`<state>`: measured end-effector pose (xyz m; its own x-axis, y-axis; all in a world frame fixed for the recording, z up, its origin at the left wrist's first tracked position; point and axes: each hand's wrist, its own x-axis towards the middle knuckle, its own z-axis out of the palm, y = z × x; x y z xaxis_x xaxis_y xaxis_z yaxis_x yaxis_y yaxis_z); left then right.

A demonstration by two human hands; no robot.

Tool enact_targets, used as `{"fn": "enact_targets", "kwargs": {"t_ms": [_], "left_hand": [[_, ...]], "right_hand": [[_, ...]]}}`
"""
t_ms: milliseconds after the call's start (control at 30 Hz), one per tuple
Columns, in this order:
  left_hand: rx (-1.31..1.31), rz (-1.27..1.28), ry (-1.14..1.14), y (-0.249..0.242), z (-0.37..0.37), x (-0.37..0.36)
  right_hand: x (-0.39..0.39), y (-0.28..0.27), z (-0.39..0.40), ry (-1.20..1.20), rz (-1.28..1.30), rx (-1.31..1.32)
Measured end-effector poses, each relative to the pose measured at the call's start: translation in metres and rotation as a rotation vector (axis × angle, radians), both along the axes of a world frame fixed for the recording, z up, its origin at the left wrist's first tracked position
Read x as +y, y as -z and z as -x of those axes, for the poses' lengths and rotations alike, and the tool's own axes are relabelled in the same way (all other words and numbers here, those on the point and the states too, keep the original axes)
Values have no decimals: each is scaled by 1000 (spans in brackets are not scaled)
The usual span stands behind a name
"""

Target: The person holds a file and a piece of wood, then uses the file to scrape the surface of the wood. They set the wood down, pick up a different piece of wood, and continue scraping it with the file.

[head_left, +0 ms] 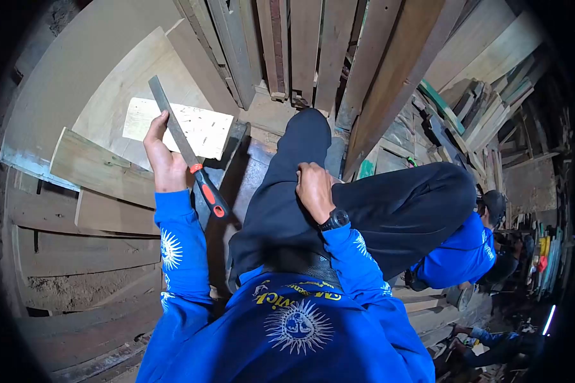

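Observation:
My left hand (162, 153) is wrapped round the metal blade of a file (177, 137), which slants from upper left to lower right. Its black and red handle (209, 193) points down toward my lap, free of the fingers. Behind the blade lies a pale rectangular wooden board (201, 131) with small dark marks. My right hand (314, 189), with a black watch at the wrist, rests on my dark trousers (281, 210) between the thighs; its fingers are curled and I cannot make out anything in them.
Upright wooden planks (305, 51) stand ahead. Curved plywood sheets (96, 76) lie at the left. A pile of wood scraps (473, 115) is at the right. Beyond my knee sits a person in a blue shirt (457, 258), with another person (505, 345) at the lower right.

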<state>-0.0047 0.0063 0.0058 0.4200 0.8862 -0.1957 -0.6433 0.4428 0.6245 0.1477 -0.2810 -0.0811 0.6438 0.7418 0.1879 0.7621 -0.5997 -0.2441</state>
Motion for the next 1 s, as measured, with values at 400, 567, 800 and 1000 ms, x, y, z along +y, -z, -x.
{"fn": "enact_targets", "kwargs": {"t_ms": [400,567,800,1000], "left_hand": [[-60,60,11,-12,2,-14],[-117,98,52,-16,-2,-12],[-112,91,45,-11,0,-6],[-153,117,90,-13,2,-11]], "right_hand": [[26,2,-25,48,28,24],[53,1,-47,74,92,-83],[65,2,-59,108,87,-145],[45,-5,-19,34,88,-166]]}}
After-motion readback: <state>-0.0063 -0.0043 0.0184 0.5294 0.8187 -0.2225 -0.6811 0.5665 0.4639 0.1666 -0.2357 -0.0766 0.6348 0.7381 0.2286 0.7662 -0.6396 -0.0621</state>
